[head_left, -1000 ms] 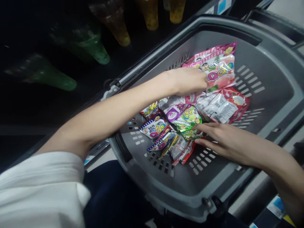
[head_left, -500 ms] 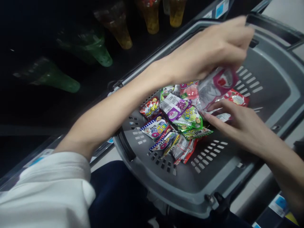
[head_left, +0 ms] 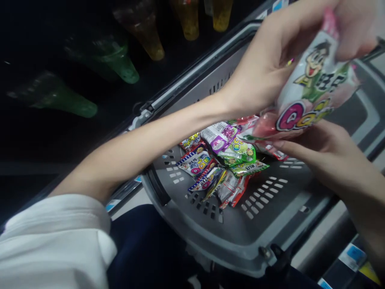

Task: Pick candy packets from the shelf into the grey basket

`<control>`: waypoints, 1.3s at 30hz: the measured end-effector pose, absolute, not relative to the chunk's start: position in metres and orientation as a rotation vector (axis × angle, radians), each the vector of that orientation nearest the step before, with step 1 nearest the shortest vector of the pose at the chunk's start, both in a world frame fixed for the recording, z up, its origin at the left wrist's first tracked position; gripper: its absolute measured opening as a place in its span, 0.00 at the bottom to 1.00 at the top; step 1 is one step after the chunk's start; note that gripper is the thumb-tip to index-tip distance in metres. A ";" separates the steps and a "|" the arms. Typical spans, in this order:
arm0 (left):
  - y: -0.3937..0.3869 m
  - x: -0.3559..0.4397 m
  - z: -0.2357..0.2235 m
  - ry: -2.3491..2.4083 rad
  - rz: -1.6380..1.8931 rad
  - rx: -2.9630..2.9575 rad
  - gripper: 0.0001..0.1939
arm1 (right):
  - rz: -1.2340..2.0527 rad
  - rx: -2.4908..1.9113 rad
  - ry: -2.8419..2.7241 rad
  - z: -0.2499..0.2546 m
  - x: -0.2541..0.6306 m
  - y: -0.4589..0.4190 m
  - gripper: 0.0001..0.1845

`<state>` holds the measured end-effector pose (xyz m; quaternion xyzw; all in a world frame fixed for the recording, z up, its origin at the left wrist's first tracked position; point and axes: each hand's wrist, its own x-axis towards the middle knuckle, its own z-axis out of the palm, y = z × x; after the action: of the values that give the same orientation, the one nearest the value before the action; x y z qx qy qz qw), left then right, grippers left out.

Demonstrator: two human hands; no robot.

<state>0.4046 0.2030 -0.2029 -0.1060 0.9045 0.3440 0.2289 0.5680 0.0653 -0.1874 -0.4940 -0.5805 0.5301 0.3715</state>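
Note:
Pinched in my left hand is a pink-and-white gummy candy packet, tilted, with a cartoon child's face and "QQ" lettering towards me. My right hand is at the packet's lower edge, its thumb touching the bottom seam. Its other fingers are mostly hidden behind the packet. Below lie several more candy packets in a grey shopping basket: a purple grape packet, a green packet and a blue-striped packet. My left forearm covers part of the pile.
On the dark shelf at upper left stand several clear cups, among them a green cup and an amber cup. The basket's rim runs close along the shelf edge. A price tag shows at lower right.
My left hand has moved up and to the right, lifting the pink packet from the pile towards me and turning its front into view. My right hand has shifted slightly right.

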 end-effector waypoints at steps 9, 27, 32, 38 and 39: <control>0.206 0.403 -0.181 -0.519 -1.478 -3.082 0.19 | 1.305 -1.337 -1.471 -0.189 0.568 0.064 0.22; 0.211 0.401 -0.201 -0.615 -1.878 -3.380 0.11 | 1.322 -1.300 -1.504 -0.190 0.569 0.065 0.23; 0.207 0.399 -0.193 -0.861 -1.560 -3.372 0.16 | 1.319 -1.295 -1.521 -0.191 0.569 0.066 0.24; 0.205 0.400 -0.193 -0.947 -1.426 -3.243 0.21 | 1.315 -1.311 -1.518 -0.191 0.568 0.065 0.26; 0.205 0.401 -0.193 -0.935 -1.365 -3.213 0.24 | 1.299 -1.313 -1.503 -0.192 0.567 0.066 0.27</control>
<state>0.4010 0.2046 -0.1927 0.8644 0.2515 0.3673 0.2339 0.5675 0.0656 -0.1916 -0.5121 -0.5862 0.5066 0.3708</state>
